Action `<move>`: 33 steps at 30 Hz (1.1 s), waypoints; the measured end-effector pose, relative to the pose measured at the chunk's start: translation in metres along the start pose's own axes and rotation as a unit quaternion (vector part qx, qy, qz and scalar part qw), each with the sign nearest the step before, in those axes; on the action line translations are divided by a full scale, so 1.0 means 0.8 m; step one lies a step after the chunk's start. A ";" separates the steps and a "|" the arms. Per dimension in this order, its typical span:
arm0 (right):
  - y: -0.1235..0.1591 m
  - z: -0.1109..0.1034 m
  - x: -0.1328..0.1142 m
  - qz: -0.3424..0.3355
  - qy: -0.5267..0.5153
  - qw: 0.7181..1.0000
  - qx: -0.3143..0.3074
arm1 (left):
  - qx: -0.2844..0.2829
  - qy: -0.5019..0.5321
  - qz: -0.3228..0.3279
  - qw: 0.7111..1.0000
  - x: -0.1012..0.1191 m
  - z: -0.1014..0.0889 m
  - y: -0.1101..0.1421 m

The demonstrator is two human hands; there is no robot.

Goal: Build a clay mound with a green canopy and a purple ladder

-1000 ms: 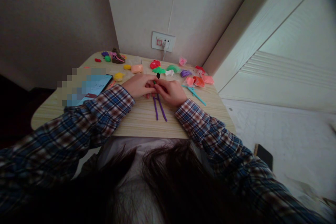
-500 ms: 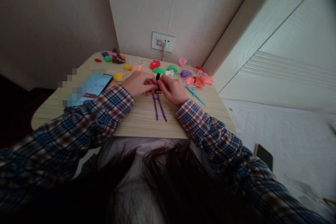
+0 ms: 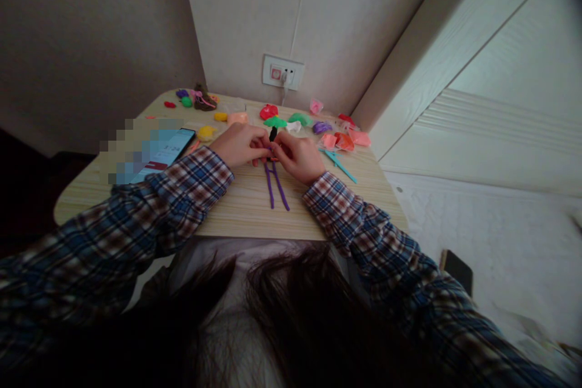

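My left hand and my right hand meet over the table, fingers and thumbs pinched together around the top of a purple modelling clay piece. Two thin purple strands of it run down towards me on the tabletop, joined near the top by a short crossbar. A black lump shows just beyond my fingertips. Something dark and reddish lies under the fingers, mostly hidden. Exactly what each fingertip presses on is covered by the hands.
Several clay lumps and packets line the table's back, among them a red one, a green one and a yellow one. A phone lies left, a turquoise tool right. The wall carries a socket.
Both hands stay in the same place, with only slight movement of the fingers. The purple strands lie as before.
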State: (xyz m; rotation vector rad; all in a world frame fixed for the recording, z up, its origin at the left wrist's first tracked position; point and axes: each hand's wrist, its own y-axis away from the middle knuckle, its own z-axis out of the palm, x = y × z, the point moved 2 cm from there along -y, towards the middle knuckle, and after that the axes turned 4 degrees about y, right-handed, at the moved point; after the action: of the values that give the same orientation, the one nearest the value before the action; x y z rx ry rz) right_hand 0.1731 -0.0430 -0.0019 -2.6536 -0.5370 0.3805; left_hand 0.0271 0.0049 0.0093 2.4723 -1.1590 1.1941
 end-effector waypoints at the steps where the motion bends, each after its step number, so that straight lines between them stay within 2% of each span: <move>1: 0.000 0.000 0.000 0.001 0.001 1.000 0.000 | -0.001 0.001 0.002 1.000 0.000 0.000 0.000; 9: 0.000 -0.001 -0.001 0.000 0.016 1.000 0.002 | -0.021 -0.001 0.008 1.000 0.003 -0.001 0.001; 17: -0.001 -0.001 -0.001 -0.007 0.026 1.000 -0.012 | -0.007 -0.011 0.018 1.000 0.003 0.000 0.000; 25: -0.001 0.000 -0.001 -0.024 0.032 0.999 -0.034 | -0.024 -0.044 0.000 0.999 0.005 0.002 0.001; 29: -0.001 0.001 -0.001 -0.023 0.051 0.997 -0.056 | -0.041 -0.091 -0.002 0.995 0.005 0.004 0.000; 33: -0.002 0.006 0.000 -0.025 0.061 0.994 -0.083 | -0.082 -0.110 -0.011 0.990 0.004 0.006 -0.001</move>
State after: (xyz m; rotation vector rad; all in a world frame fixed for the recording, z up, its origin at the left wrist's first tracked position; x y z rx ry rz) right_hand 0.1713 -0.0403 -0.0052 -2.7924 -0.6186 0.1628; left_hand 0.0317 0.0013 0.0081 2.5296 -1.2239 0.7984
